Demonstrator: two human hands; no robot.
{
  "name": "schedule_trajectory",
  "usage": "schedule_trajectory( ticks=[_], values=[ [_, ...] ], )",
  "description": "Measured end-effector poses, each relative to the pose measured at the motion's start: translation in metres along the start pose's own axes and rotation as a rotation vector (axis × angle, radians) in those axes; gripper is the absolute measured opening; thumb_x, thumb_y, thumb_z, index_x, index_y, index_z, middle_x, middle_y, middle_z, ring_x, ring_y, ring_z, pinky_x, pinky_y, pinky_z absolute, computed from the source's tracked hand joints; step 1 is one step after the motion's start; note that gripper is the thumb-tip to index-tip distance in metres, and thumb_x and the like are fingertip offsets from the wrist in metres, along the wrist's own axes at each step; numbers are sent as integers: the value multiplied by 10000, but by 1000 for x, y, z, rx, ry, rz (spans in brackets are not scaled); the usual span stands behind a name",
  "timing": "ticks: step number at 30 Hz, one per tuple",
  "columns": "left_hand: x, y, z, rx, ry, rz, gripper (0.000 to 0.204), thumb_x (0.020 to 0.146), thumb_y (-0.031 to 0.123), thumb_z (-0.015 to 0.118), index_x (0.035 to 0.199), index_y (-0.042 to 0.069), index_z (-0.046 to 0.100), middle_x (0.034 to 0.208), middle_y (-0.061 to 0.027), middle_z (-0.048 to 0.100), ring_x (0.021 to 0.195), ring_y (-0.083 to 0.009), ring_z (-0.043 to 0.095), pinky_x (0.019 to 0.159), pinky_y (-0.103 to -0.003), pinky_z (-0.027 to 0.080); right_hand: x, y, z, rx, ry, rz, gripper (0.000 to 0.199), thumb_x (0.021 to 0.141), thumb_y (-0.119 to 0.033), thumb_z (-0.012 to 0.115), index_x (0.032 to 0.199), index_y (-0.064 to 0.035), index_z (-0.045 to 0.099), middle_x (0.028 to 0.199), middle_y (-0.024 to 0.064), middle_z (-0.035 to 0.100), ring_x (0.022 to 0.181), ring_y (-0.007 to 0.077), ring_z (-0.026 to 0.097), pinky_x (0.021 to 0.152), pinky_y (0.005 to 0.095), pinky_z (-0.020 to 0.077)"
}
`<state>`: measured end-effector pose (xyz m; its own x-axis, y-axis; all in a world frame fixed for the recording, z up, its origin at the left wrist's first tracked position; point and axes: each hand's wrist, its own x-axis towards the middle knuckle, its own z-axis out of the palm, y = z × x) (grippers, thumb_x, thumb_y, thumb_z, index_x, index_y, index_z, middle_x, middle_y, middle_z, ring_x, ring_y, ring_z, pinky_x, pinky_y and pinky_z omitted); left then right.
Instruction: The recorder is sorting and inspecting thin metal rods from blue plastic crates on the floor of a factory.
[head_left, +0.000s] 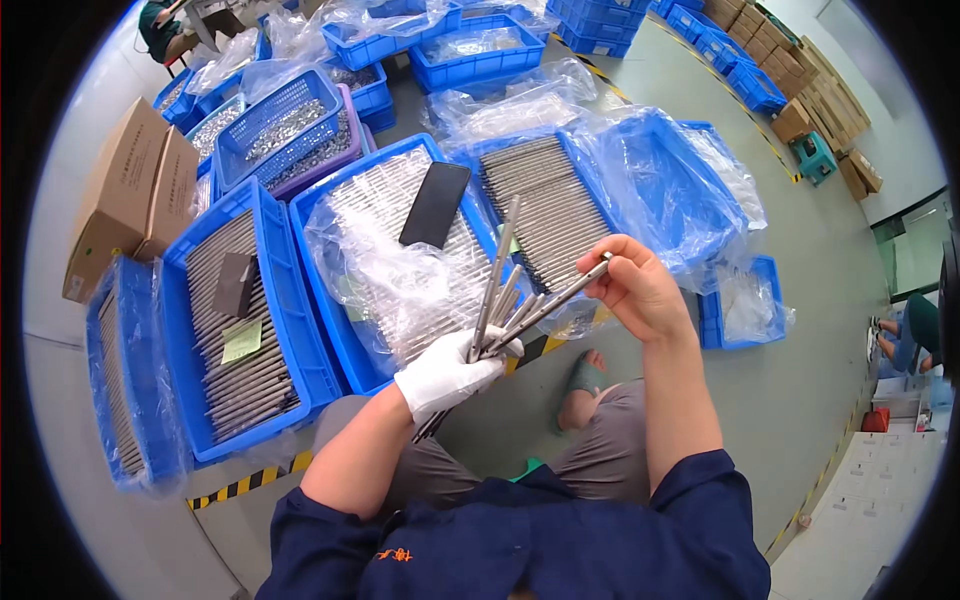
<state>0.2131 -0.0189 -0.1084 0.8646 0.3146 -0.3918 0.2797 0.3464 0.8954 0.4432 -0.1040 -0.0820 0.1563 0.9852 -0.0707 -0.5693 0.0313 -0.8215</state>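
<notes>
My left hand (450,372), in a white glove, is closed round a bundle of several slim metal rods (492,290) that fan out upward and to the right. Their lower ends stick out below the glove. One rod (548,308) slants away from the bundle, and my bare right hand (637,285) pinches its upper end between thumb and fingers. Just beyond my hands stands a blue crate (612,222) with rows of similar metal rods (545,205). Left of it, another blue crate (335,335) holds rods under clear plastic, with a black phone (436,205) lying on top.
At the left, a blue crate (325,375) of rods carries a dark small box (235,284) and a yellow note (241,342). Cardboard boxes (120,190) stand behind it. A plastic-lined blue crate (665,190) is at the right. Baskets (280,130) of small metal parts sit farther back.
</notes>
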Motion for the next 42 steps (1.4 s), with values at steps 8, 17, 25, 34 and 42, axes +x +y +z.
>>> schedule_trajectory(
  ticks=[8, 17, 25, 34, 42],
  values=[
    [-1, -2, 2, 27, 26, -1, 243, 762, 124, 523, 994, 52, 532, 723, 15, 507, 610, -49, 448, 547, -192, 375, -4, 29, 34, -336, 132, 136, 137, 733, -32, 583, 867, -34, 555, 850, 71, 595, 749, 103, 543, 666, 213, 437],
    [2, -2, 1, -50, 46, -18, 267, 792, 234, 549, 969, 44, 484, 730, 1, 493, 604, -58, 458, 545, -200, 388, 2, 53, 39, -449, 199, 138, 142, 735, -50, 588, 876, -38, 573, 818, 32, 598, 749, 89, 544, 663, 212, 417],
    [3, -2, 1, -196, 88, 30, 263, 788, 213, 565, 971, 44, 481, 732, -14, 502, 570, -51, 452, 505, -178, 365, 3, 61, 34, -261, 257, 49, 135, 810, -109, 527, 917, -29, 549, 810, 61, 600, 646, 77, 525, 583, 199, 422],
    [0, 17, -2, -366, 222, 136, 335, 801, 130, 535, 1114, 44, 449, 983, -73, 549, 683, -75, 505, 588, -202, 435, -9, 72, 54, 11, -38, 636, 180, 824, -197, 515, 859, -24, 550, 718, 48, 590, 582, 82, 510, 530, 196, 410],
    [6, 2, -18, -274, 317, 231, 286, 760, 108, 583, 1029, 70, 492, 836, -37, 560, 735, -85, 510, 628, -202, 410, -26, 87, 79, -39, -120, 774, 181, 813, -223, 547, 899, -64, 555, 839, 30, 611, 701, 66, 544, 610, 186, 431]
  ],
)
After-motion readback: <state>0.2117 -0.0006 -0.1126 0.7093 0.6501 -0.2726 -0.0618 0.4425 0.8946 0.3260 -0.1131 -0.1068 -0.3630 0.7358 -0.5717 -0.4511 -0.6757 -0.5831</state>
